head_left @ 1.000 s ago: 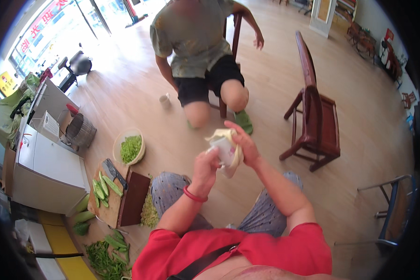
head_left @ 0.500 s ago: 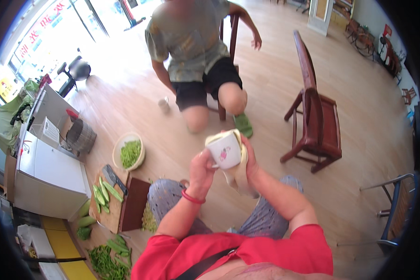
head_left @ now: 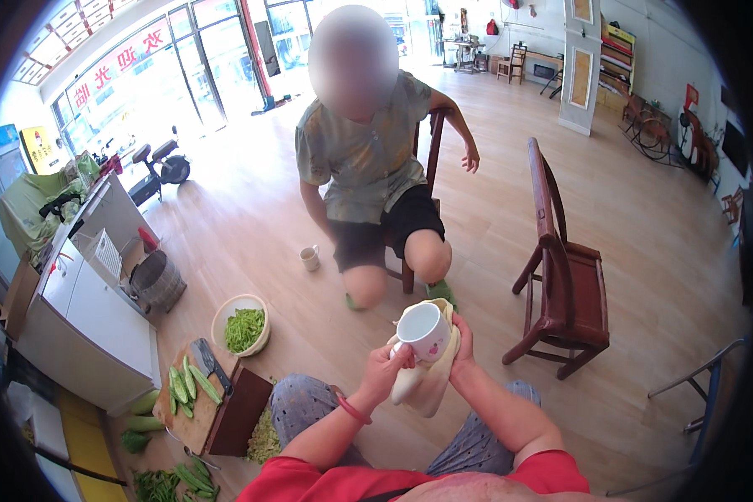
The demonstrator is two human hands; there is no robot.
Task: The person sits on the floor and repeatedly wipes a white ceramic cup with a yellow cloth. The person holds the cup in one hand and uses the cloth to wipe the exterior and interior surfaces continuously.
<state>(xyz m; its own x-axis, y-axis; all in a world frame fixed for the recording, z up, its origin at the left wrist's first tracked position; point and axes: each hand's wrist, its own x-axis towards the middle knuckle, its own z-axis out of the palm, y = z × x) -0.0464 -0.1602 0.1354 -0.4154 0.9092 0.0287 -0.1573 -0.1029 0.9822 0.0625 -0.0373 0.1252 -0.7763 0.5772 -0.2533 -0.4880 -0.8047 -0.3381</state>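
Note:
A white mug (head_left: 431,341) with a small pink print is held up between my hands, its mouth turned up toward me so that the bare inside shows. My left hand (head_left: 381,373) grips it by the handle side, fingers curled. On the other side my right hand (head_left: 463,339) is closed round a pale yellowish cloth (head_left: 425,391), pressing it to the mug's outer wall. The cloth wraps behind the mug and hangs below it.
A person (head_left: 368,167) sits opposite on a chair, a second mug (head_left: 309,258) on the floor nearby. Left are a bowl of cut greens (head_left: 243,330), a board (head_left: 191,422) with cucumbers and a cleaver (head_left: 211,361). An unoccupied wooden chair (head_left: 573,293) stands right.
The mug has turned from showing its printed side to showing its open mouth. Both hands still hold mug and cloth. The view has tilted up, showing more of the room and the seated person.

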